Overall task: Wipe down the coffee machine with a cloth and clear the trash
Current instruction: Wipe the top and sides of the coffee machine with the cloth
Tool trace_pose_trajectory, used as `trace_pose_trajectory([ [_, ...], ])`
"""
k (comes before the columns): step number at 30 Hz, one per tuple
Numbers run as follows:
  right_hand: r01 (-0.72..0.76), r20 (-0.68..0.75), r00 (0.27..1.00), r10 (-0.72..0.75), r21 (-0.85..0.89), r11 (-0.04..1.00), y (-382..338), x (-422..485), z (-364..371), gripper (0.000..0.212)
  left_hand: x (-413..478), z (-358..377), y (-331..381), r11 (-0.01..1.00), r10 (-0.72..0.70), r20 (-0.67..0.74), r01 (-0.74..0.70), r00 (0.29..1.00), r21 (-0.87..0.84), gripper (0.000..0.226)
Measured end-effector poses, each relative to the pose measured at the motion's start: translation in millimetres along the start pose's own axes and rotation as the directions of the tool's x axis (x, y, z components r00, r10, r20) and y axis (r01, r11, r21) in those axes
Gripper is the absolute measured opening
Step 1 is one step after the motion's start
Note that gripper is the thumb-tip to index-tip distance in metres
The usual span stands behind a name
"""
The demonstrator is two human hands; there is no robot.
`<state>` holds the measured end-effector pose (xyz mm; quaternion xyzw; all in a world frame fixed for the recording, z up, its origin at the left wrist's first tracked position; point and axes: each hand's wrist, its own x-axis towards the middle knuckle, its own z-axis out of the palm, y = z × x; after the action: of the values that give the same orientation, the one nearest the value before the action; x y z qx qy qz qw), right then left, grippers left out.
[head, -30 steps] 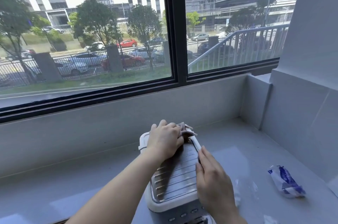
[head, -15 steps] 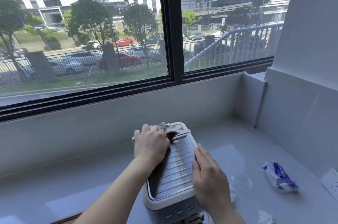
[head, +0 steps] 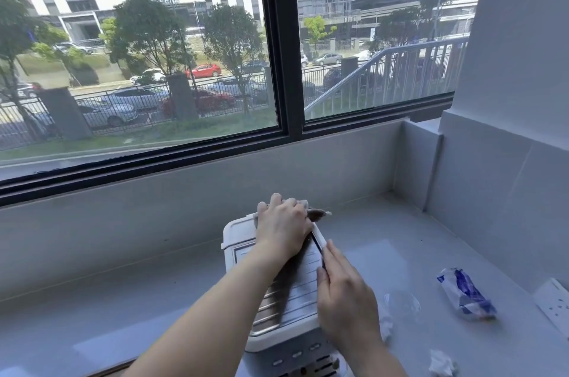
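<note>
A white coffee machine (head: 238, 239) with a ribbed metal top stands on the grey counter (head: 92, 309). My left hand (head: 281, 229) presses a brownish cloth (head: 317, 214) onto the machine's far right top corner; the cloth is mostly hidden under the palm. My right hand (head: 346, 302) lies flat against the machine's right side, fingers together, holding nothing. To the right on the counter lie a crumpled blue-and-white wrapper (head: 465, 293), a clear plastic scrap (head: 400, 304) and a white paper wad (head: 441, 362).
A grey wall ledge runs behind the machine under a dark-framed window (head: 280, 69). A white pillar (head: 508, 130) closes the right side. A white wall socket (head: 552, 302) sits at the far right edge.
My left hand slid the cloth left across the machine's back edge, then back to the right corner. The right hand stayed against the machine's side. The camera shifted slightly.
</note>
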<state>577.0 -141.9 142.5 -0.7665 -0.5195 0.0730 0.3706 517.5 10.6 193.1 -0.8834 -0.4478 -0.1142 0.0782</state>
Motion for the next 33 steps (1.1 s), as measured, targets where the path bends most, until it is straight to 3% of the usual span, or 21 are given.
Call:
trace_pose_trajectory([
  [3, 0.007, 0.013, 1.000, -0.007, -0.027, 1.000, 0.0, -1.3, -0.8, 0.047, -1.8, -0.7, -6.7, 0.998, 0.034, 0.015, -0.033, 0.999, -0.045, 0.035],
  [6, 0.027, 0.024, 0.999, -0.026, -0.068, 0.997, 0.0, -2.6, 0.6, 0.051, -22.9, 7.8, -26.3, 0.993, 0.112, -0.009, -0.112, 0.994, 0.041, 0.035],
  [8, 0.037, 0.017, 0.999, -0.035, -0.148, 0.988, -3.8, -3.0, -0.3, 0.053, -24.4, 9.0, -34.6, 0.996, 0.082, -0.016, -0.082, 0.996, 0.042, 0.035],
  [12, 0.201, 0.004, 0.978, -0.208, -0.279, 0.939, -8.2, -2.9, -5.2, 0.056, -1.9, 4.6, -16.4, 0.999, 0.047, 0.018, -0.047, 0.999, 0.013, 0.035],
  [17, 0.390, 0.046, 0.919, -0.392, -0.264, 0.882, -3.8, 1.2, -6.8, 0.045, -0.1, 5.4, -9.4, 0.999, 0.045, 0.009, -0.045, 0.999, -0.015, 0.034],
  [22, 0.384, 0.025, 0.919, -0.393, -0.281, 0.880, -2.8, 1.2, -5.5, 0.042, -25.5, 10.8, -40.5, 0.998, 0.034, -0.039, -0.032, 0.999, 0.058, 0.036],
  [29, 0.366, -0.026, 0.925, -0.378, -0.201, 0.909, -2.3, 1.8, -5.0, 0.037, -10.4, -2.2, -20.4, 0.998, 0.038, 0.007, -0.038, 0.999, 0.051, 0.034],
  [33, 0.370, -0.069, 0.920, -0.385, -0.163, 0.915, -1.7, 1.7, -4.6, 0.032, -64.6, -3.7, -42.4, 0.998, 0.052, -0.106, -0.048, 0.993, 0.042, 0.037],
])
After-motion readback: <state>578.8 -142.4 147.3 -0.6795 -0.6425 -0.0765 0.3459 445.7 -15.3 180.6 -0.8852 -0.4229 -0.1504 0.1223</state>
